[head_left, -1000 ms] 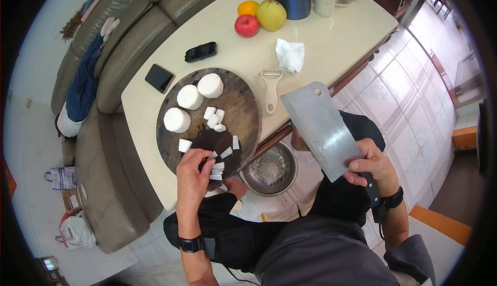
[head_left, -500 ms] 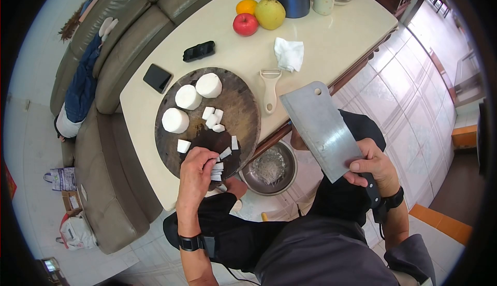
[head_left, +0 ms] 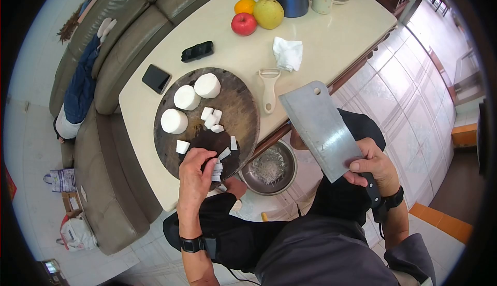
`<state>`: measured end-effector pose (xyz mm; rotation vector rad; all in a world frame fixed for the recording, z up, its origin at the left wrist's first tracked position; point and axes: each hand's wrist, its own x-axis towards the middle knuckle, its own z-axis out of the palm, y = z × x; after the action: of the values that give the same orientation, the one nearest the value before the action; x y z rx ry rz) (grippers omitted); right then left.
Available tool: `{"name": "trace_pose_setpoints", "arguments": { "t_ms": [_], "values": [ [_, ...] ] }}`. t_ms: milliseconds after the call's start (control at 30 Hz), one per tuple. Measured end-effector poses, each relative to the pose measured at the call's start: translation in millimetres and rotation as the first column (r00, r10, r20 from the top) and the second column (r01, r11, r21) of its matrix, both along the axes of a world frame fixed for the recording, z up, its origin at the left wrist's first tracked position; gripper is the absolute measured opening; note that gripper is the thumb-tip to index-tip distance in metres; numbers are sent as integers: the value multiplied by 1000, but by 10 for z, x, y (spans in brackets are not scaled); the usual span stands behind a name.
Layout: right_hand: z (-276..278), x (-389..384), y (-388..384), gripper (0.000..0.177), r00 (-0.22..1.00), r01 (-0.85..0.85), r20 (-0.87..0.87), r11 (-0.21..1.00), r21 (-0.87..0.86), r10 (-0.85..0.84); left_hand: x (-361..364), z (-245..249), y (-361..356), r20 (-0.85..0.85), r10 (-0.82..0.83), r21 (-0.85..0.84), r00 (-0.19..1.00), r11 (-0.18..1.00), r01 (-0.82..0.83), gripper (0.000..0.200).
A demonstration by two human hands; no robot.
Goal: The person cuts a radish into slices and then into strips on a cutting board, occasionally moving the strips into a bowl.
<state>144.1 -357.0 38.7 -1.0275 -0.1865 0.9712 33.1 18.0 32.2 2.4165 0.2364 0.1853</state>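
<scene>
Gripping a cleaver (head_left: 320, 126) aloft, the right hand (head_left: 374, 164) waits while the left hand (head_left: 195, 178) pinches white radish slices (head_left: 216, 168) on the round chopping board (head_left: 243, 111).

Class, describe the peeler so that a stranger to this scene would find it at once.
On the cream table, look just right of the round wooden chopping board. The peeler lies there, near the crumpled tissue. It is the only slim, white, Y-shaped tool.
</scene>
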Motion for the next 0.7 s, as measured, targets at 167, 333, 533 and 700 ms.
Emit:
{"name": "trace_pose_setpoints", "arguments": {
  "t_ms": [167, 333, 533, 700],
  "values": [
    [-9, 5, -9, 23, 1000, -12, 15, 1000, -11, 12, 163, 24, -85, 33, -97, 222, 995, 971, 88, 16],
    [-6, 5, -16, 24, 1000, -18, 25, 1000, -7, 18, 316, 28, -113, 16, -156, 292, 988, 945, 145, 13],
    [8, 10, -21, 23, 1000, -14, 26, 1000, -13, 14, 378, -28, 16, 36, -136, 257, 990, 959, 122, 12],
    [6, 11, -36, 23, 999, -22, 39, 1000, -21, 23, 210, 11, 113, -50, -23, 122, 998, 992, 29, 10]
  ]
}}
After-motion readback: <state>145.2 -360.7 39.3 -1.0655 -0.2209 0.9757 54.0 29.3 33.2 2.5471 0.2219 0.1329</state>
